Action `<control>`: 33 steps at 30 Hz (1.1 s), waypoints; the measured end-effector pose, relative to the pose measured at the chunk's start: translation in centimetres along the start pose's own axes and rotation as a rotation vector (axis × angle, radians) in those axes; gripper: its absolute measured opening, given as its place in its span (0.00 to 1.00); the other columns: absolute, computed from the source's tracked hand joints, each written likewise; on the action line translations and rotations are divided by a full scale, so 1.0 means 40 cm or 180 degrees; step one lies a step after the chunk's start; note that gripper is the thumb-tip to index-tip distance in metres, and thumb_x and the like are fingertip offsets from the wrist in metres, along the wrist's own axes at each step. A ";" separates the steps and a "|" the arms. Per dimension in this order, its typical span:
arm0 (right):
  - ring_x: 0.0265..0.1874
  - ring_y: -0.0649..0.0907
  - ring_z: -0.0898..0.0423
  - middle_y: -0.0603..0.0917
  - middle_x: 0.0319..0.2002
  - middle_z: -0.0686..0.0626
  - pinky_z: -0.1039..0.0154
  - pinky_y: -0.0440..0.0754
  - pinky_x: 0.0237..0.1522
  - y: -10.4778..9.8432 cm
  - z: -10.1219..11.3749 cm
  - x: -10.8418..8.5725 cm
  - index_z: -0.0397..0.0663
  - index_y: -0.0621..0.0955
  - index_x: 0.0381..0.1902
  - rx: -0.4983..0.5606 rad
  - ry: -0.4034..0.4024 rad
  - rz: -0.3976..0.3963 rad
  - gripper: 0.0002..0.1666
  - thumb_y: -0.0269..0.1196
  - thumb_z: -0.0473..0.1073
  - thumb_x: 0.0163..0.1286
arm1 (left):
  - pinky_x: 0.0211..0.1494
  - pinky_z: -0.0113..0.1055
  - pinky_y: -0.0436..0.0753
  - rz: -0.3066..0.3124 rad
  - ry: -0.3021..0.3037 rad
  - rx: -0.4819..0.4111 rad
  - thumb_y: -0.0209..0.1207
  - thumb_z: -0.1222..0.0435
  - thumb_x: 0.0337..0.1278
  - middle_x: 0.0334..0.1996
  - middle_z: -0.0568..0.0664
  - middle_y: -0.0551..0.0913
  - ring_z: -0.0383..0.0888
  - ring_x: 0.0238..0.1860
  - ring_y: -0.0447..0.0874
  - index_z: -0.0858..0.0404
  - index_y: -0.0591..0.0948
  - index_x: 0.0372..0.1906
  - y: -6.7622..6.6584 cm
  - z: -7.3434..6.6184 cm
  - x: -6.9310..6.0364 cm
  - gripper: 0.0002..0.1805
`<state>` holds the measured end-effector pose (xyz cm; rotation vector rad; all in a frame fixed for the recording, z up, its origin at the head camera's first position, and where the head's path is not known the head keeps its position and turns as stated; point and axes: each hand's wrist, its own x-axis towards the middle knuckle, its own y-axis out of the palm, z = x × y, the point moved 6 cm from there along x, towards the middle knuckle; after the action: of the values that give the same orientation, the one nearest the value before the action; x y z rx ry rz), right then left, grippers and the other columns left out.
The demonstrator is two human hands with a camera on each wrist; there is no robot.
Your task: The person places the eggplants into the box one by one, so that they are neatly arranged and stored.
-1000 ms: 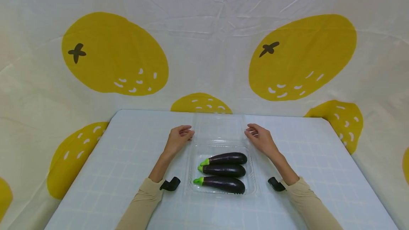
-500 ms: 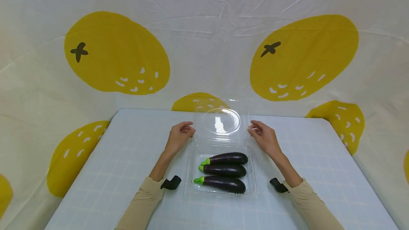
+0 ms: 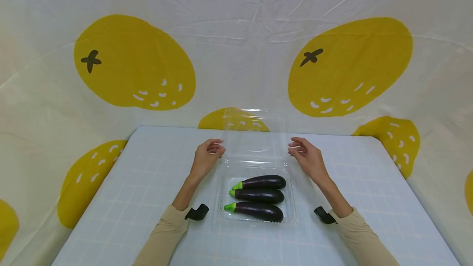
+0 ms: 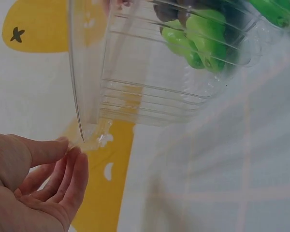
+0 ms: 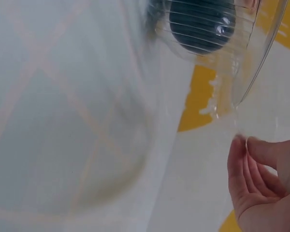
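Three dark purple eggplants (image 3: 259, 196) with green stem ends lie side by side in the base of a clear plastic clamshell container (image 3: 293, 208). Its hinged clear lid (image 3: 255, 141) stands raised at the far side. At the lid's left edge, my left hand (image 3: 207, 157) pinches the rim between thumb and fingertips. My right hand (image 3: 307, 158) pinches the opposite edge. The left wrist view has thumb and fingers of the left hand (image 4: 43, 179) meeting at the lid's corner. In the right wrist view, the right hand's (image 5: 266, 179) fingertips meet at the faint, see-through rim.
The container sits on a table with a pale blue checked cover (image 3: 148, 184). Behind the table hangs a white cloth (image 3: 240, 65) printed with big yellow fruit. A black wrist camera mount (image 3: 197, 212) is worn at the left sleeve, another (image 3: 324, 215) at the right.
The lid has swung upward from a flatter, backward lean, its top edge now higher against the cloth. My right hand has shifted slightly right and away from me; the left has barely moved.
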<state>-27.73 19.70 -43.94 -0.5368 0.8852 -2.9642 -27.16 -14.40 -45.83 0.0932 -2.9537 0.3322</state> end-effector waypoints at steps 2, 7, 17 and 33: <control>0.44 0.88 0.42 0.87 0.47 0.37 0.83 0.77 0.45 -0.003 0.000 -0.001 0.33 0.78 0.60 0.0074 -0.0016 -0.0014 0.21 0.67 0.33 0.72 | 0.43 0.36 0.88 -0.0007 0.0014 -0.0012 0.67 0.73 0.63 0.41 0.62 0.86 0.54 0.40 0.87 0.74 0.82 0.55 -0.002 -0.002 -0.003 0.17; 0.44 0.88 0.42 0.86 0.46 0.36 0.83 0.77 0.45 -0.008 -0.004 -0.007 0.32 0.77 0.58 0.0178 -0.0049 -0.0034 0.21 0.68 0.33 0.70 | 0.43 0.32 0.87 0.0002 0.0044 -0.0003 0.67 0.74 0.63 0.40 0.62 0.86 0.52 0.41 0.86 0.74 0.81 0.53 -0.006 -0.008 -0.008 0.16; 0.41 0.88 0.43 0.86 0.44 0.36 0.83 0.77 0.47 -0.023 0.013 -0.025 0.32 0.77 0.54 0.0213 -0.0276 -0.0044 0.20 0.70 0.30 0.67 | 0.45 0.26 0.84 -0.0016 0.0282 0.0203 0.69 0.71 0.62 0.40 0.58 0.86 0.50 0.43 0.86 0.72 0.82 0.49 -0.018 -0.025 -0.029 0.13; 0.37 0.88 0.50 0.87 0.38 0.42 0.80 0.79 0.46 -0.047 0.052 -0.054 0.35 0.79 0.46 0.0072 -0.0665 -0.0040 0.18 0.72 0.26 0.61 | 0.50 0.52 0.85 0.0018 0.0656 0.0369 0.67 0.74 0.62 0.39 0.64 0.86 0.59 0.43 0.87 0.74 0.82 0.45 -0.027 -0.078 -0.070 0.10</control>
<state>-24.85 20.41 -42.02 -0.8351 0.8297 -2.8557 -23.82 -14.61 -43.09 0.0610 -2.7309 0.4831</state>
